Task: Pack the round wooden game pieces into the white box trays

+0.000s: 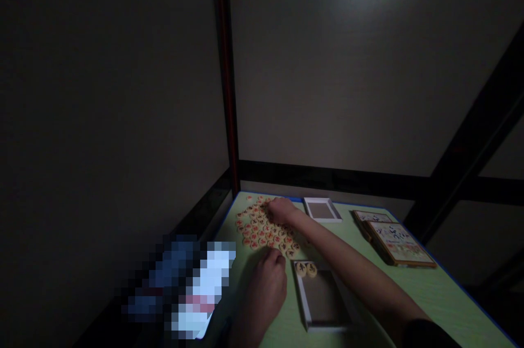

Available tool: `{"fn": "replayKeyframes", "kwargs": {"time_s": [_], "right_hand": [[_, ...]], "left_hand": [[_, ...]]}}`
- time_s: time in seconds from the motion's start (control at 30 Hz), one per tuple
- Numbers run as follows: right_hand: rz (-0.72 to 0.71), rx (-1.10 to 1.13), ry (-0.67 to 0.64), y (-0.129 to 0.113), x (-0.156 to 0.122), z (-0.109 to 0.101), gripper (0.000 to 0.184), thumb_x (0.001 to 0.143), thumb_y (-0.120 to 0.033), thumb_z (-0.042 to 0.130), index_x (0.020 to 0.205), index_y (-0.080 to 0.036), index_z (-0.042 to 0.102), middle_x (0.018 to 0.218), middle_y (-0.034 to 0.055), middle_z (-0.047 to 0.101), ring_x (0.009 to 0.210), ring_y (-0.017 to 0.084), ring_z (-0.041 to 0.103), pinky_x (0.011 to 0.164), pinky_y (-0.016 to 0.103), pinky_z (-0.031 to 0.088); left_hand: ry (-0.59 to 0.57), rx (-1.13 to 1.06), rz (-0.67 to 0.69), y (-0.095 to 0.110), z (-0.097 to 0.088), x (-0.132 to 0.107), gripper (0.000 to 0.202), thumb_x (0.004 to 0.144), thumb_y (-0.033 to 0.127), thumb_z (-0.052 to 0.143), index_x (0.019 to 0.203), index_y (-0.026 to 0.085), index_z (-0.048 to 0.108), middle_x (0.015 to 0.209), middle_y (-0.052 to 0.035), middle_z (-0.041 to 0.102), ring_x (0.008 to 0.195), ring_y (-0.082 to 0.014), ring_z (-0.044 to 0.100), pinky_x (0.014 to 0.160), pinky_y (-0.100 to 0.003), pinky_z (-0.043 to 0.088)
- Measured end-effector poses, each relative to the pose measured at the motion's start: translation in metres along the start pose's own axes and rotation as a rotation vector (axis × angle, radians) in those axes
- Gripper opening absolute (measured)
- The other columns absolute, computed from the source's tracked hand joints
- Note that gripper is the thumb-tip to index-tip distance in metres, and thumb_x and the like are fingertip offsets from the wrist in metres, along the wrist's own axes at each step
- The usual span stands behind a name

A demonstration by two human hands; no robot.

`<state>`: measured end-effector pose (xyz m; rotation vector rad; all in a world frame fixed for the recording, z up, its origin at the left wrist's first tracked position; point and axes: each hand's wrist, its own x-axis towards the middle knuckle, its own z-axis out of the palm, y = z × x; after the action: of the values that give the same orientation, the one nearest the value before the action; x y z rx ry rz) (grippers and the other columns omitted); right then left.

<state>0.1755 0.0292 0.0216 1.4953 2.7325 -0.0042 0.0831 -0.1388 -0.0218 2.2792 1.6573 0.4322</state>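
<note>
A cluster of several round wooden game pieces (262, 228) with red and black characters lies on a green table (409, 288). My right hand (281, 210) reaches across and rests with curled fingers on the far side of the cluster. My left hand (268, 277) sits near the cluster's near edge, fingers bent down toward the pieces. An open shallow box tray (323, 299) lies just right of my left hand, with two pieces (306, 269) in its far corner.
A second shallow white tray (322, 209) lies at the far edge of the table. A flat printed box (399, 243) sits at the right side. A dark pole (227, 75) rises at the far left corner. A blurred-out patch (184, 282) covers the left.
</note>
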Motion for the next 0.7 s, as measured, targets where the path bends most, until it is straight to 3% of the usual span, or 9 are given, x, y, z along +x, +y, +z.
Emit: {"fn": "replayKeyframes", "kwargs": {"time_s": [0.2, 0.4, 0.7], "right_hand": [[-0.007, 0.045, 0.013, 0.009, 0.001, -0.005, 0.033, 0.081, -0.017, 0.065, 0.113, -0.015, 0.072, 0.113, 0.0182, 0.074, 0.104, 0.029, 0.069, 0.08, 0.03, 0.05], [-0.064, 0.147, 0.064, 0.03, 0.012, -0.015, 0.031, 0.079, -0.007, 0.062, 0.106, -0.015, 0.074, 0.104, 0.0091, 0.077, 0.094, 0.02, 0.069, 0.077, 0.021, 0.046], [-0.189, 0.226, 0.085, -0.01, 0.041, -0.005, 0.035, 0.073, -0.005, 0.065, 0.105, -0.017, 0.076, 0.102, 0.0061, 0.077, 0.091, 0.018, 0.069, 0.078, 0.02, 0.045]], "left_hand": [[-0.003, -0.002, -0.002, 0.0, -0.001, -0.002, 0.044, 0.086, -0.001, 0.036, 0.111, 0.013, 0.069, 0.118, -0.0124, 0.066, 0.109, -0.0238, 0.062, 0.099, -0.034, 0.047], [-0.034, 0.02, -0.013, 0.003, -0.006, -0.002, 0.043, 0.086, 0.0, 0.037, 0.112, 0.012, 0.069, 0.122, -0.0122, 0.065, 0.111, -0.0233, 0.062, 0.1, -0.033, 0.046], [-0.002, -0.032, -0.005, 0.002, -0.003, -0.004, 0.04, 0.087, 0.001, 0.038, 0.11, 0.013, 0.069, 0.122, -0.0108, 0.065, 0.111, -0.0228, 0.061, 0.102, -0.034, 0.046]]}}
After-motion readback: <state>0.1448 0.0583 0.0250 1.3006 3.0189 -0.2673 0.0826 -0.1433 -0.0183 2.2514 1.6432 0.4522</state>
